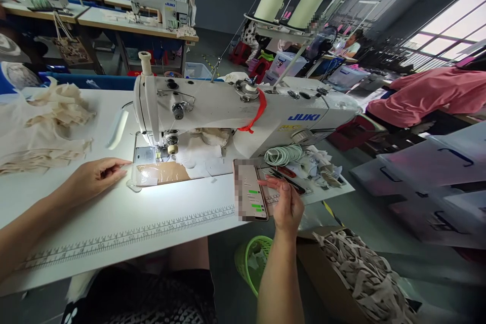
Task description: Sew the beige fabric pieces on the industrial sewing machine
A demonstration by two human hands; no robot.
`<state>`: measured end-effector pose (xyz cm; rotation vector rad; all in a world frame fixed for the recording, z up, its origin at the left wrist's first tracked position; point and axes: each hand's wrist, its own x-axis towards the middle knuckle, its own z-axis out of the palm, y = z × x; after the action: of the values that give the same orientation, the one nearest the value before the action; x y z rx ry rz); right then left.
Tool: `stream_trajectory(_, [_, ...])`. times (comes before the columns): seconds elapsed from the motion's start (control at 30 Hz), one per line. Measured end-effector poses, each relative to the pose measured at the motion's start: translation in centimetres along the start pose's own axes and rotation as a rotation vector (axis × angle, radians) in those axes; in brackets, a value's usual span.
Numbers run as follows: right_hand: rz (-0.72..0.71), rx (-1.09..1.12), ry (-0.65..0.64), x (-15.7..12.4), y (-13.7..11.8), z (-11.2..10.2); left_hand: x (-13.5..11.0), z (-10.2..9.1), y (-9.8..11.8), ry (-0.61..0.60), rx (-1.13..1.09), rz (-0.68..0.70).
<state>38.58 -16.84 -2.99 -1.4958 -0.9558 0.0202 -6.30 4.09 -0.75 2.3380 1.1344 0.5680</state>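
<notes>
My left hand (96, 176) rests on the white sewing table (152, 217), fingers loosely curled, tips pointing at a beige fabric piece (161, 173) lying in front of the needle of the white Juki sewing machine (228, 111). It holds nothing. My right hand (286, 205) hovers beside a phone (249, 196) lying on the table's right part, fingers spread, one fingertip near the screen's edge. The phone screen is lit.
A heap of cream fabric strips (49, 126) lies at the table's left. White elastic coils (283, 154), scraps and tools sit right of the machine. Below are a green basket (252, 260) and a cardboard box of strips (360, 278). Plastic bins (436, 182) stand at right.
</notes>
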Motion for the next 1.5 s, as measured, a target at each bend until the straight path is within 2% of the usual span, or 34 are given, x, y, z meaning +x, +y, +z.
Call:
stream_trajectory(0.27, [-0.002, -0.009, -0.018, 0.01, 0.05, -0.16, 0.01, -0.04, -0.26, -0.04, 0.026, -0.05])
stream_trajectory(0.43, [-0.012, -0.003, -0.03, -0.01, 0.15, -0.2, 0.03, 0.16, -0.19, -0.002, -0.008, -0.065])
stream_trajectory(0.8, [-0.011, -0.007, -0.054, -0.11, 0.58, -0.39, 0.01, 0.1, -0.32, -0.031, -0.009, -0.048])
stream_trajectory(0.97, [-0.013, 0.002, -0.067, -0.07, 0.87, -0.45, 0.03, 0.2, -0.13, 0.005, -0.022, -0.063])
stream_trajectory(1.2, [-0.022, -0.001, -0.075, -0.1, 0.89, -0.52, 0.02, 0.14, -0.2, 0.008, 0.019, -0.009])
stream_trajectory(1.5, [-0.031, -0.015, -0.072, -0.02, 0.83, -0.53, 0.1, 0.12, 0.3, 0.067, 0.026, 0.085])
